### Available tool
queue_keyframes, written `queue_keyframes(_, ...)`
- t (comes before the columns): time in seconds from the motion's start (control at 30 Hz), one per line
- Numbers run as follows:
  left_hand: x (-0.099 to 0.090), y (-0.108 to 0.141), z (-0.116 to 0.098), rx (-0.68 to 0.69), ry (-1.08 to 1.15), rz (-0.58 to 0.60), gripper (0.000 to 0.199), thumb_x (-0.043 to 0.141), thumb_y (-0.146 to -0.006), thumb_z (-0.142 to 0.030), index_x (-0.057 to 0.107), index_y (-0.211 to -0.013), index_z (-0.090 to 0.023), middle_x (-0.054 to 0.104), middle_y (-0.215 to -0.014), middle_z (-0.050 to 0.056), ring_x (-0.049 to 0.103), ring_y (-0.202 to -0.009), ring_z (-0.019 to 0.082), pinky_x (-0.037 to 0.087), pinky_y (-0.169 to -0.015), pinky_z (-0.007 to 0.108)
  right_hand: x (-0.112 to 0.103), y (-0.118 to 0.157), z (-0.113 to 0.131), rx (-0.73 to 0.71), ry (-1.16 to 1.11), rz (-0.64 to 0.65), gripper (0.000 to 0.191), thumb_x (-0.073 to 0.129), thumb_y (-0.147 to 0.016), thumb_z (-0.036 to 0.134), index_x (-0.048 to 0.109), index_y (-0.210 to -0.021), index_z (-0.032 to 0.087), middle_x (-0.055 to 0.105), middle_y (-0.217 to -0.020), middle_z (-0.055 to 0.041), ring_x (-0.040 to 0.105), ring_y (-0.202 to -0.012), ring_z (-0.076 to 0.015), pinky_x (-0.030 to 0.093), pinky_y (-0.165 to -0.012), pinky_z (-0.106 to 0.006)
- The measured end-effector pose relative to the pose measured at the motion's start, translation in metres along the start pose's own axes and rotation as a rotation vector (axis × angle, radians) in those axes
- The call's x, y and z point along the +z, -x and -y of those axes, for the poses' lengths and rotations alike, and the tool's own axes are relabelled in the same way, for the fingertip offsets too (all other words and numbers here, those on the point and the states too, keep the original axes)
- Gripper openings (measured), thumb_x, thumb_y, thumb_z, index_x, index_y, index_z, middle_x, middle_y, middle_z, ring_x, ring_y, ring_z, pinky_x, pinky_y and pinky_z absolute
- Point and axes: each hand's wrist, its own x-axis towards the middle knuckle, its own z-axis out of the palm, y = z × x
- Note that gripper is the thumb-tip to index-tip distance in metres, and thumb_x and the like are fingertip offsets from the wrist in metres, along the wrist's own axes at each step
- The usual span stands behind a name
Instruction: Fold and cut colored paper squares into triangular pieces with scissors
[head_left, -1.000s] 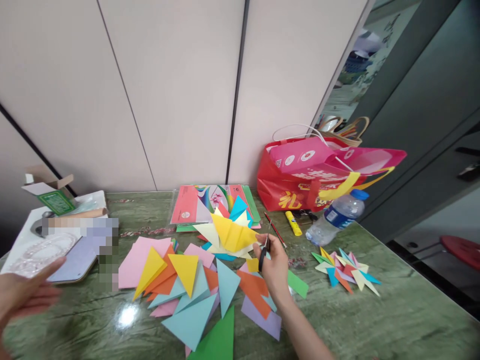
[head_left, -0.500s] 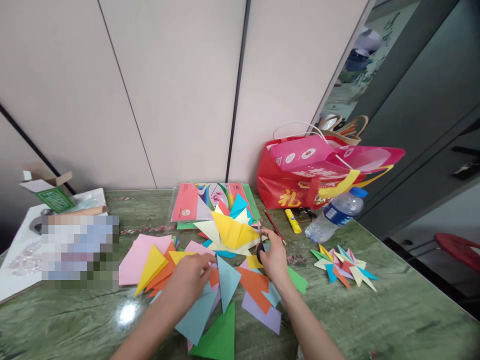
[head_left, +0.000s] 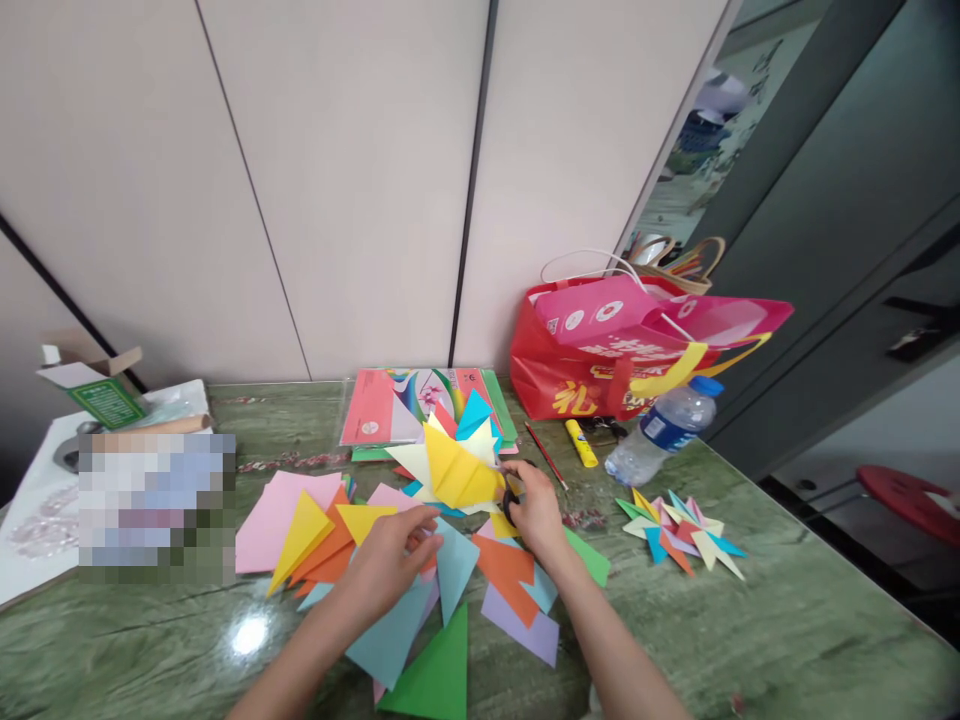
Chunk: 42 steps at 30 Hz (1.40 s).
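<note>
My right hand [head_left: 532, 500] is closed round black-handled scissors [head_left: 509, 498], which sit at the right edge of a creased yellow paper [head_left: 450, 470]. The blades are mostly hidden. That paper lies over cream and blue folded pieces. Lower left of it, my left hand [head_left: 401, 548] hovers with fingers curved and apart, holding nothing I can see. Around both hands lie loose papers: a light blue piece [head_left: 456, 562], an orange piece [head_left: 504, 565], a lilac piece [head_left: 521, 622] and a green piece [head_left: 435, 670].
A pointed paper star [head_left: 679, 530] lies at right, near a water bottle [head_left: 664, 430]. Behind stand a red bag [head_left: 555, 350], a yellow glue stick [head_left: 580, 443] and a pencil [head_left: 546, 455]. Pink sheets [head_left: 277, 520] and a green box [head_left: 105, 400] are at left.
My right hand and the scissors have shifted slightly left, nearer the yellow paper's right end. My left hand's fingers have spread and turned a little. The view has moved slightly.
</note>
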Motion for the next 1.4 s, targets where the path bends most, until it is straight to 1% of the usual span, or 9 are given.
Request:
queue_keyframes(0.33, 0.004, -0.002, 0.004, -0.048, 0.208, -0.061, 0.026, 0.057, -0.071, -0.028, 0.067, -0.091, -0.016, 0.071, -0.089, 0.01, 0.065, -0.082, 0.025, 0.049, -0.074, 0.036, -0.004, 0.002, 0.02, 0.004, -0.189, -0.027, 0.017, 0.056, -0.065, 0.014, 0.059, -0.08, 0.022, 0.062, -0.073, -0.0018, 0.057, -0.076, -0.0228, 0.04, -0.078, -0.037)
queue_keyframes(0.63, 0.002, -0.008, -0.002, -0.078, 0.499, -0.133, 0.05, 0.053, -0.076, -0.041, 0.052, -0.116, -0.012, 0.068, -0.101, 0.014, 0.064, -0.091, 0.024, 0.051, -0.078, 0.036, -0.005, 0.024, 0.08, 0.117, -0.572, -0.064, 0.017, 0.059, -0.074, 0.026, 0.044, -0.079, 0.021, 0.049, -0.067, 0.0026, 0.049, -0.056, -0.0125, 0.042, -0.053, -0.023)
queue_keyframes(0.77, -0.002, -0.004, -0.013, -0.065, 0.576, -0.299, 0.026, 0.059, -0.072, -0.04, 0.063, -0.078, -0.016, 0.068, -0.072, 0.004, 0.063, -0.066, 0.019, 0.05, -0.062, 0.028, 0.002, 0.036, 0.098, 0.162, -0.763, 0.066, 0.024, 0.069, -0.065, 0.024, 0.048, -0.075, 0.02, 0.049, -0.063, 0.0041, 0.048, -0.056, -0.0116, 0.04, -0.051, -0.021)
queue_keyframes(0.83, -0.004, -0.002, -0.016, -0.08, 0.554, -0.373, 0.025, 0.061, -0.071, -0.039, 0.058, -0.061, -0.016, 0.061, -0.057, -0.001, 0.057, -0.056, 0.016, 0.046, -0.054, 0.025, 0.004, 0.038, 0.101, 0.194, -0.831, 0.114, 0.025, 0.073, -0.061, 0.022, 0.051, -0.074, 0.019, 0.05, -0.063, 0.0041, 0.049, -0.057, -0.0119, 0.04, -0.053, -0.021)
queue_keyframes(0.93, -0.009, 0.002, -0.018, -0.092, 0.521, -0.448, 0.029, 0.061, -0.072, -0.038, 0.052, -0.054, -0.017, 0.054, -0.051, -0.004, 0.051, -0.052, 0.013, 0.041, -0.05, 0.023, -0.001, 0.038, 0.105, 0.234, -0.824, 0.114, 0.023, 0.073, -0.062, 0.021, 0.053, -0.074, 0.019, 0.057, -0.068, 0.0014, 0.054, -0.064, -0.0145, 0.044, -0.061, -0.025)
queue_keyframes(1.07, -0.02, 0.008, -0.023, -0.011, 0.559, -0.522, 0.021, 0.056, -0.078, -0.037, 0.059, -0.076, -0.016, 0.063, -0.067, -0.001, 0.058, -0.065, 0.016, 0.045, -0.059, 0.023, -0.018, 0.037, 0.119, 0.359, -0.892, 0.065, 0.024, 0.07, -0.067, 0.028, 0.053, -0.082, 0.02, 0.065, -0.09, -0.0061, 0.06, -0.088, -0.022, 0.046, -0.08, -0.036)
queue_keyframes(1.17, -0.026, 0.012, -0.029, 0.06, 0.656, -0.464, 0.027, 0.055, -0.08, -0.036, 0.054, -0.099, -0.017, 0.069, -0.078, 0.001, 0.062, -0.069, 0.017, 0.047, -0.058, 0.023, -0.029, 0.037, 0.137, 0.451, -1.034, 0.063, 0.033, 0.075, -0.062, 0.031, 0.049, -0.079, 0.021, 0.066, -0.1, -0.009, 0.061, -0.093, -0.0251, 0.046, -0.085, -0.043)
queue_keyframes(1.27, -0.027, 0.012, -0.03, 0.027, 0.714, -0.38, 0.038, 0.055, -0.08, -0.037, 0.046, -0.111, -0.019, 0.071, -0.078, 0.001, 0.064, -0.065, 0.017, 0.048, -0.054, 0.023, -0.028, 0.036, 0.153, 0.507, -1.095, 0.053, 0.037, 0.078, -0.056, 0.029, 0.046, -0.074, 0.021, 0.066, -0.093, -0.005, 0.062, -0.086, -0.022, 0.048, -0.08, -0.039)
queue_keyframes(1.4, -0.026, 0.009, -0.026, -0.005, 0.702, -0.338, 0.041, 0.053, -0.081, -0.037, 0.044, -0.116, -0.019, 0.071, -0.082, 0.002, 0.065, -0.067, 0.018, 0.049, -0.056, 0.025, -0.011, 0.032, 0.154, 0.465, -1.016, -0.028, 0.031, 0.076, -0.058, 0.024, 0.047, -0.071, 0.021, 0.054, -0.062, 0.0055, 0.053, -0.059, -0.0119, 0.047, -0.058, -0.024)
